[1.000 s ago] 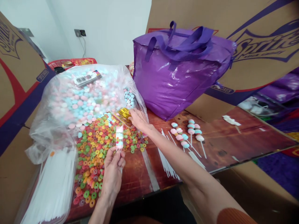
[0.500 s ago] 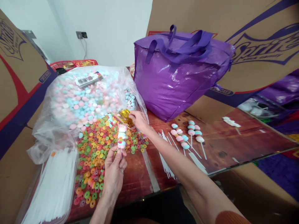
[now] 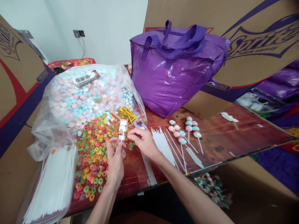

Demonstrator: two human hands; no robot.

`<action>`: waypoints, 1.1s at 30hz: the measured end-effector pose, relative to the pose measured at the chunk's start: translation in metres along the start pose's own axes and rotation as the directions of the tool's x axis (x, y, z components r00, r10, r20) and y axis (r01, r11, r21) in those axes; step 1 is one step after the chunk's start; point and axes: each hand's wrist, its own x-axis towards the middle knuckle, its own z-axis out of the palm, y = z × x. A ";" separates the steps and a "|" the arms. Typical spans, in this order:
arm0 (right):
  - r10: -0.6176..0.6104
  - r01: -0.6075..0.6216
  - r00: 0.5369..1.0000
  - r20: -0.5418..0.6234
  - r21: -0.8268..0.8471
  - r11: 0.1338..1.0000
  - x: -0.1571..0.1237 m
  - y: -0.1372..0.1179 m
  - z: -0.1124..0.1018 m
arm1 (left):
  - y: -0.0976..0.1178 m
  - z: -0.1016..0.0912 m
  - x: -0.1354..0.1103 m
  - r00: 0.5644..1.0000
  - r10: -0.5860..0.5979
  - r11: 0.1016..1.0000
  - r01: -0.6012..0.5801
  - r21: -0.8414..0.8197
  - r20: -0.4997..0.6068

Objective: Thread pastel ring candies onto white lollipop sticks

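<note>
My left hand (image 3: 115,155) is closed round the lower end of a marshmallow skewer (image 3: 122,130) in a clear wrapper, held upright above the table. Pink, white and blue marshmallows show through the plastic. Just right of the wrapper, my right hand (image 3: 142,141) is pinched shut; whatever thin thing may be between its fingertips is too small to make out. Gold twist ties (image 3: 127,114) lie in a heap behind both hands. Under and left of the skewer spread many coloured gummy rings (image 3: 94,155).
A big clear bag of marshmallows (image 3: 77,96) bears a stack of labels (image 3: 86,77). White sticks (image 3: 51,186) fill a bag at front left. Unwrapped marshmallow skewers (image 3: 177,132) and loose sticks (image 3: 161,143) lie right. Behind stand a purple bag (image 3: 173,81) and printed cardboard (image 3: 261,37).
My right hand has come away from the gold twist ties, back toward me, to beside the wrapped skewer. My left hand still holds the skewer. The view has shifted slightly.
</note>
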 end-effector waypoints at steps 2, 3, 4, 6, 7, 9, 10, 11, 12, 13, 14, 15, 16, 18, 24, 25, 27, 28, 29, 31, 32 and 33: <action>0.130 -0.131 0.991 0.009 0.110 0.985 -0.025 -0.001 0.006 | -0.004 0.004 -0.003 0.999 0.002 0.999 -0.004 0.033 0.035; 0.196 -0.193 0.981 0.002 0.169 0.966 -0.034 0.000 0.008 | -0.006 0.005 -0.006 0.999 -0.001 0.999 -0.001 0.050 0.053; 0.250 -0.242 0.968 -0.007 0.223 0.944 -0.041 0.002 0.009 | -0.008 0.007 -0.008 0.998 -0.005 0.998 0.001 0.066 0.070; 0.308 -0.283 0.951 -0.040 0.300 0.911 -0.048 0.004 0.008 | -0.010 0.009 -0.013 0.995 -0.003 0.996 -0.006 0.088 0.096; 0.314 -0.279 0.947 -0.062 0.317 0.906 -0.050 0.005 0.007 | -0.010 0.011 -0.016 0.994 0.007 0.995 -0.018 0.102 0.112; 0.297 -0.249 0.948 -0.110 0.319 0.914 -0.052 0.003 0.003 | -0.009 0.014 -0.020 0.988 0.048 0.987 -0.070 0.148 0.145; 0.284 -0.232 0.949 -0.135 0.310 0.922 -0.053 0.001 0.002 | -0.009 0.016 -0.021 0.984 0.072 0.979 -0.101 0.177 0.163; 0.270 -0.216 0.950 -0.157 0.295 0.931 -0.054 -0.001 0.000 | -0.009 0.018 -0.022 0.979 0.091 0.970 -0.128 0.206 0.181; 0.256 -0.202 0.951 -0.172 0.280 0.939 -0.056 -0.002 -0.001 | -0.010 0.019 -0.022 0.976 0.105 0.962 -0.149 0.229 0.193; 0.240 -0.186 0.954 -0.179 0.272 0.944 -0.058 -0.004 -0.002 | -0.011 0.021 -0.022 0.974 0.112 0.958 -0.159 0.237 0.197; 0.226 -0.173 0.958 -0.177 0.273 0.946 -0.061 -0.005 -0.002 | -0.012 0.022 -0.022 0.974 0.110 0.961 -0.155 0.228 0.196; 0.219 -0.165 0.961 -0.167 0.285 0.944 -0.064 -0.005 -0.002 | -0.013 0.023 -0.021 0.978 0.095 0.971 -0.132 0.201 0.187; 0.223 -0.167 0.963 -0.150 0.313 0.935 -0.067 -0.004 -0.002 | -0.014 0.024 -0.020 0.983 0.062 0.983 -0.090 0.160 0.175; 0.260 -0.198 0.959 -0.109 0.399 0.895 -0.074 -0.003 -0.002 | -0.012 0.026 -0.019 0.982 -0.070 0.996 0.060 0.059 0.173; 0.111 -0.050 0.979 -0.170 0.331 0.942 -0.086 -0.006 -0.020 | 0.011 0.025 -0.021 0.692 -0.580 0.741 0.667 -0.073 0.430; 0.064 -0.019 0.987 -0.144 0.294 0.956 -0.086 -0.007 -0.026 | 0.014 0.025 -0.023 0.646 -0.607 0.704 0.707 -0.066 0.463; 0.016 -0.002 0.998 -0.053 0.254 0.967 -0.087 -0.009 -0.035 | 0.016 0.027 -0.028 0.606 -0.625 0.687 0.726 -0.021 0.493; 0.003 0.000 1.000 -0.014 0.230 0.973 -0.087 -0.010 -0.038 | 0.014 0.028 -0.030 0.615 -0.618 0.710 0.704 0.012 0.490; -0.011 0.011 1.000 0.004 0.188 0.982 -0.087 -0.010 -0.039 | 0.010 0.029 -0.032 0.655 -0.591 0.757 0.652 0.043 0.471; -0.052 0.053 0.998 -0.033 0.055 0.997 -0.088 -0.010 -0.039 | 0.001 0.032 -0.036 0.799 -0.454 0.885 0.455 0.099 0.395; -0.068 0.067 0.996 -0.065 -0.015 0.998 -0.088 -0.010 -0.038 | -0.005 0.032 -0.037 0.863 -0.362 0.932 0.336 0.134 0.353; -0.071 0.065 0.993 -0.094 -0.066 0.996 -0.089 -0.011 -0.036 | -0.010 0.032 -0.039 0.908 -0.273 0.958 0.229 0.172 0.317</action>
